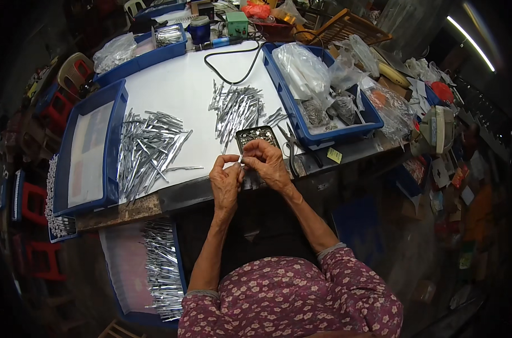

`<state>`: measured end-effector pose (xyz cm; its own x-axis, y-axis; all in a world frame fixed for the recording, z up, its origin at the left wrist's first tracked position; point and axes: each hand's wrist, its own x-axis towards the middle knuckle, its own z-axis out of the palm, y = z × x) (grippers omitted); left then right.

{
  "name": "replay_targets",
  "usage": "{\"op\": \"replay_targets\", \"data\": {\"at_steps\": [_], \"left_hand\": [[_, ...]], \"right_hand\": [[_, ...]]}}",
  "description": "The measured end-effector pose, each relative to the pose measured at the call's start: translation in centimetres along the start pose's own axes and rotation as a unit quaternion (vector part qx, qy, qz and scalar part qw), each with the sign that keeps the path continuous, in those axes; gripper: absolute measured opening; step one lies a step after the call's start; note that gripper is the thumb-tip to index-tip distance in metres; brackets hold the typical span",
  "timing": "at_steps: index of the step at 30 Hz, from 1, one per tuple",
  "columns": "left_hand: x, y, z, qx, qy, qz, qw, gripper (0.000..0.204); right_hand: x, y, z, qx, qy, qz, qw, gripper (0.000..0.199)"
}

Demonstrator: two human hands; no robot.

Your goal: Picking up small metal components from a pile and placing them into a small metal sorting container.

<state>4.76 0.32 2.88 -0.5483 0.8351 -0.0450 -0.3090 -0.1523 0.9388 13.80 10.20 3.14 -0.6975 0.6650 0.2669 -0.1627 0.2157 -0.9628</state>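
My left hand and my right hand meet at the table's front edge, fingertips pinched together. Between them is a small slim silvery metal piece, held by both; its exact kind is too small to make out. Just beyond my right hand lies a small dark tray of tiny metal parts. Behind that spreads a pile of slim silvery metal pieces. A larger heap of similar pieces lies to the left. Right of the small tray are pliers and scissors.
A blue tray lined with white stands at the left edge. At right, another blue tray holds plastic bags. A black cable loops across the back. Below the table sits a bin of silvery pieces.
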Motion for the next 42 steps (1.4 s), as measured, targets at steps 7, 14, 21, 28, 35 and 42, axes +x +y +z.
{"op": "replay_targets", "data": {"at_steps": [7,14,21,28,35,42], "left_hand": [[0.1,-0.4,0.1,0.013,0.015,0.013,1.0,0.013],[0.1,-0.8,0.3,0.023,0.024,0.055,0.998,0.009],[-0.7,-0.3,1.1,0.042,0.055,0.081,0.994,0.008],[-0.1,-0.5,1.1,0.055,0.064,0.111,0.99,0.007],[0.3,-1.0,1.1,0.06,0.087,0.133,0.986,0.009],[0.4,-1.0,1.1,0.079,0.097,0.147,0.981,0.009]], "right_hand": [[-0.2,0.1,0.3,-0.059,0.021,-0.027,0.998,0.016],[-0.3,-0.1,0.7,-0.04,0.033,-0.014,0.999,0.016],[-0.7,0.1,1.1,0.029,0.049,0.014,0.998,0.018],[-0.3,0.0,1.3,0.088,0.083,0.038,0.992,0.022],[-0.2,-0.2,2.0,0.086,0.108,0.053,0.989,0.025],[-0.1,0.1,2.3,0.036,0.119,0.026,0.992,0.024]]}}
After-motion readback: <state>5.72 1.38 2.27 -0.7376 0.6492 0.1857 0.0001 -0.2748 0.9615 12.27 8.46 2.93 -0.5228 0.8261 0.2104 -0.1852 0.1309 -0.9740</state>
